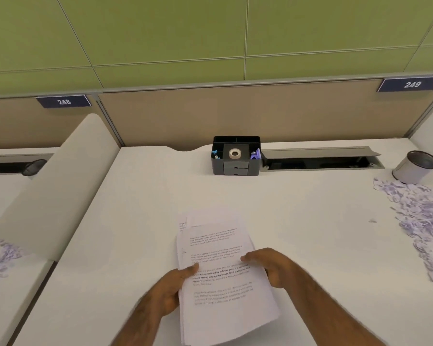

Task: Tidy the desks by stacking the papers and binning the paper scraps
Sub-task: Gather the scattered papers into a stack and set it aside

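A loose stack of printed papers (220,268) lies on the white desk (140,221) in front of me, its sheets slightly fanned at the far end. My left hand (171,289) grips the stack's left edge, thumb on top. My right hand (270,267) holds the right edge, thumb on top and fingers curled under. A heap of white and purple paper scraps (420,218) covers the desk's right side. A small white bin (414,167) stands behind that heap. More scraps (0,255) lie on the neighbouring desk at left.
A black desk organiser (236,156) with a tape roll stands at the back centre, beside an open cable tray (320,159). A padded white divider (58,186) separates the left desk, where a dark mesh cup (34,167) stands. Beige partition panels carry labels 248 and 249.
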The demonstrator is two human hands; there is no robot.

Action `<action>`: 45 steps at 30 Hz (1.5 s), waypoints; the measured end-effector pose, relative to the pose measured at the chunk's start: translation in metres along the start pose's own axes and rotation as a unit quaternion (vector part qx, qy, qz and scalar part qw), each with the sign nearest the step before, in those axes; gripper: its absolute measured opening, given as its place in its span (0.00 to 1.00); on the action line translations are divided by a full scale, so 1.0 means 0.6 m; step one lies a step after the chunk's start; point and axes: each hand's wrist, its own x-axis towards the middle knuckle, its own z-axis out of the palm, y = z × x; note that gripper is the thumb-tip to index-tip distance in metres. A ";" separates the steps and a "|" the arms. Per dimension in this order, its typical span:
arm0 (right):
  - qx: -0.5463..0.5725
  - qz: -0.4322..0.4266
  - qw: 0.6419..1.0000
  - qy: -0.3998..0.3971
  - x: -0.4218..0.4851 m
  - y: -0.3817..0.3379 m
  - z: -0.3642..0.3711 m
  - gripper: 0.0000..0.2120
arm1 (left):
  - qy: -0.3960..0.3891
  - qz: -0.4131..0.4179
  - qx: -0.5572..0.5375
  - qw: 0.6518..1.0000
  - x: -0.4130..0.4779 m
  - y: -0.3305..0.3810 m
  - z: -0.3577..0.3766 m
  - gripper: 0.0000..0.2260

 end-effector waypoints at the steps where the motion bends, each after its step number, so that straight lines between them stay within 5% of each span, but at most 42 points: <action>1: -0.015 -0.010 1.000 0.003 0.001 0.006 -0.006 0.16 | 0.015 0.013 0.032 0.999 -0.001 -0.006 0.005 0.18; 5: -0.049 -0.073 0.996 -0.022 0.000 0.023 -0.011 0.14 | 0.097 0.116 0.177 0.973 -0.011 -0.017 0.034 0.08; 8: -0.038 -0.155 0.987 0.029 -0.012 0.014 0.001 0.17 | 0.157 0.233 0.214 0.936 -0.028 -0.004 0.067 0.04; 13: -0.056 -0.332 0.928 0.161 -0.062 -0.060 0.004 0.13 | 0.175 0.366 0.202 0.891 -0.071 0.059 0.123 0.06; 18: -0.052 -0.432 0.882 0.180 -0.106 -0.088 0.006 0.13 | 0.169 0.408 0.133 0.887 -0.083 0.086 0.154 0.07; 25: -0.031 -0.409 0.900 0.150 -0.111 -0.056 -0.023 0.16 | 0.143 0.383 0.144 0.901 -0.063 0.066 0.153 0.07; 29: -0.045 -0.412 0.899 0.140 -0.112 -0.039 -0.035 0.15 | 0.115 0.397 0.147 0.899 -0.062 0.059 0.143 0.24; 38: -0.038 -0.430 0.894 0.121 -0.116 -0.032 -0.023 0.23 | 0.065 0.423 0.122 0.895 -0.074 0.066 0.143 0.37; 45: -0.051 -0.419 0.894 0.148 -0.116 -0.013 -0.002 0.29 | 0.078 0.417 0.113 0.899 -0.077 0.066 0.129 0.30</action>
